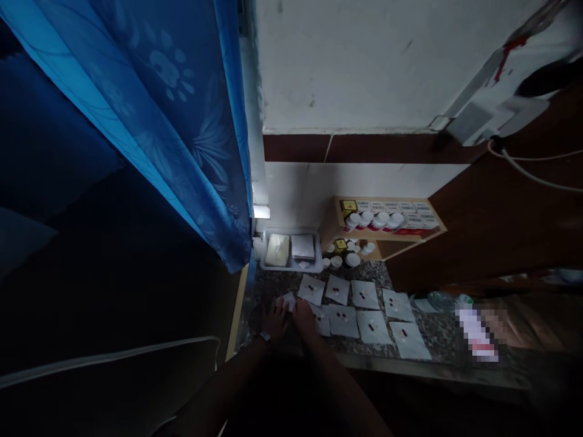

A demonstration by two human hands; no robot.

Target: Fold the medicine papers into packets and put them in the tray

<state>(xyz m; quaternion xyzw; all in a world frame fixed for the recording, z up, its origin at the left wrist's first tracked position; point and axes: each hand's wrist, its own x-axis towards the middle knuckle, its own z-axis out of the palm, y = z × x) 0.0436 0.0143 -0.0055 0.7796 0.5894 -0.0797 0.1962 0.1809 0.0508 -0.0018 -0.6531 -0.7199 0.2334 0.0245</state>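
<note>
The left forearm (223, 382) and right forearm (339, 376) slant inward from the bottom edge; the left hand (274, 318) and right hand (304, 315) (grips too dim to read) sit close together, lower centre.

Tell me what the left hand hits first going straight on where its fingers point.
The left hand would first meet the white paper at its fingertips; beyond that, probably the front rim of the plastic tray, though depth is hard to judge here.
</note>
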